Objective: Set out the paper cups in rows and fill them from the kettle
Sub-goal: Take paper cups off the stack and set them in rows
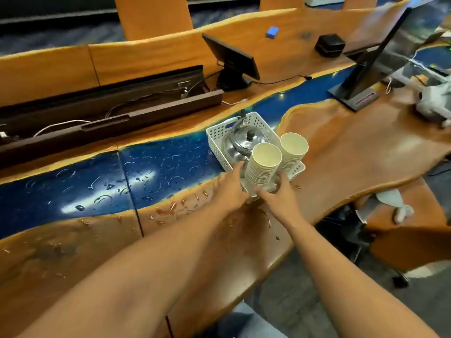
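Reaching into the white basket on the wooden table, you are at the very start: no cup is set out yet. Your left hand and right hand curl round the nearer cup stack; the other stack and kettle sit alongside. Next, I judge, lift that stack clear.

A white perforated basket at centre frame holds a shiny silver kettle with a black knob, beside two stacks of cream paper cups. The table is glossy orange-brown wood, crossed by a deep blue band flecked with pale curls. Black monitors stand at upper right.
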### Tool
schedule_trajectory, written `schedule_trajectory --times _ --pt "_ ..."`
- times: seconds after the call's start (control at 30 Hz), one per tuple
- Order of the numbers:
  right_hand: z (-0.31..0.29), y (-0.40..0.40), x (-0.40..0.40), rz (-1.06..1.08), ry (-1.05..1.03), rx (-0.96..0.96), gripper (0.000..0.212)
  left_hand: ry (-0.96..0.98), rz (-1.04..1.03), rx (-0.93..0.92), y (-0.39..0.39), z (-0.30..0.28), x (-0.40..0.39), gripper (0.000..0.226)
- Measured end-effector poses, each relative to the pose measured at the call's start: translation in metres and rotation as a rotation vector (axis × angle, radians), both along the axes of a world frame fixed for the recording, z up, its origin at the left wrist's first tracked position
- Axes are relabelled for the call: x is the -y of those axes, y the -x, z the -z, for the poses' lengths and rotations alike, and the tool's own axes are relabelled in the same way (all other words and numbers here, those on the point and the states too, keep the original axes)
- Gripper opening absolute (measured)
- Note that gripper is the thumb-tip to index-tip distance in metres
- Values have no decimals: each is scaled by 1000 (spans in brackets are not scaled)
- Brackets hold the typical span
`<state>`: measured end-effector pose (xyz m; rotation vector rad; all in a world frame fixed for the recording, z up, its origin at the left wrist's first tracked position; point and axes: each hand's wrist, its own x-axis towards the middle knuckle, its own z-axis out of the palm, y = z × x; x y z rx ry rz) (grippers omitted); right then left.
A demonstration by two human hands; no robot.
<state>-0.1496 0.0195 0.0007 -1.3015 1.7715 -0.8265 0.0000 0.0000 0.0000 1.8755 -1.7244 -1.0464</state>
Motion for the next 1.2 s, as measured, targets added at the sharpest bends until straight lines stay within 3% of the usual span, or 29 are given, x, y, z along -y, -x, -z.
schedule_trajectory --times 0.33,0.43,0.53,0.6,0.67,0.77,0.93,1.0,1.1,1.2 --pt "15 -13 11 78 118 19 86 2 -11 -176 12 10 1 78" --pt "8 -19 10 42 197 -119 84 51 -35 -235 12 8 -1 74" --pt "-11 -30 6 -14 320 -212 77 73 -72 -255 7 6 0 56" --pt "-28 -35 4 -48 407 -285 77 92 -115 -275 2 3 -1 64" --pt "-44 -45 4 -138 459 -277 80 150 -197 -328 -11 -10 -8 69" --pt "-64 -74 -2 -322 353 -120 85 247 -350 -409 -46 -26 -32 68" --pt "-83 -148 -25 -690 173 47 67 314 -511 -461 -126 -44 -88 86" --pt "-85 -183 -38 -814 167 58 70 319 -557 -463 -168 -41 -112 87" --pt "-88 -231 -56 -835 310 38 72 312 -617 -460 -227 -30 -154 79" --pt "-91 -286 -69 -992 562 -159 35 300 -656 -421 -282 -21 -192 78"
